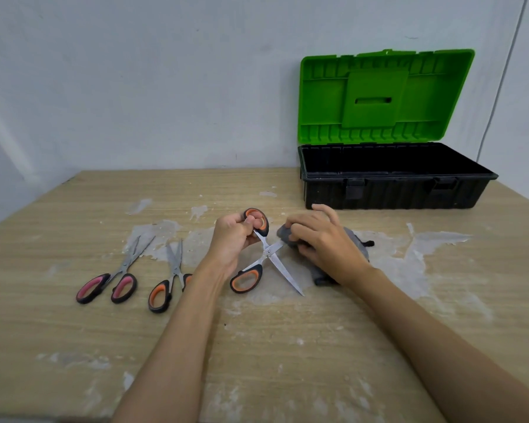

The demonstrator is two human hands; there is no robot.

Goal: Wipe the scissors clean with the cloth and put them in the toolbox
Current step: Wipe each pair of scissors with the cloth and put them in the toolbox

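Left hand (231, 239) fingers curled through one handle of the open scissors (264, 254), mid-counter (74, 331), blades crossed. Right hand (324, 242) pinches the grey cloth (284, 233) around one blade tip. Toolbox (391, 190) open at the far right edge. Two spare scissors (110, 282) (168, 282) lie left; near edge is bare.

Left hand (231, 239) holds open orange-handled scissors (264, 257); right hand (324, 242) grips grey cloth (287, 236) at one blade.
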